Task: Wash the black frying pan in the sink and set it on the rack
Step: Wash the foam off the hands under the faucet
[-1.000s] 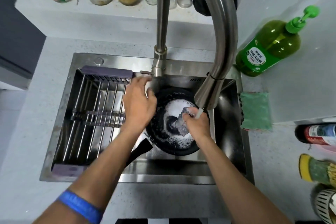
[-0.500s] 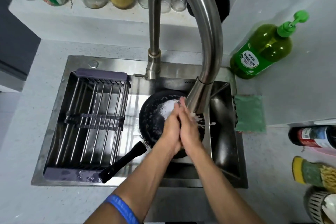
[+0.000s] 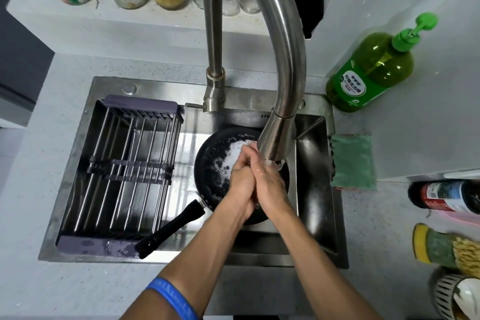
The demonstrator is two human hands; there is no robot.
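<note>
black frying pan (image 3: pixel 215 163) sits soapy in the sink (image 3: pixel 319 189); both hands have left it, left hand (image 3: pixel 240 182) and right hand (image 3: pixel 270 184) pressed together, grips holding nothing, rinsing under the faucet (image 3: pixel 275 138).

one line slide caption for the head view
Both hands, left hand against right hand, rinse under the running faucet above the soapy black frying pan.

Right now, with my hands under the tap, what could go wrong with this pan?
The frying pan lies unheld and still foamy; its handle overhangs the rack edge, so a bump might tip it. The left hand and right hand, pressed together, look wet, so gripping it next could slip.
</note>
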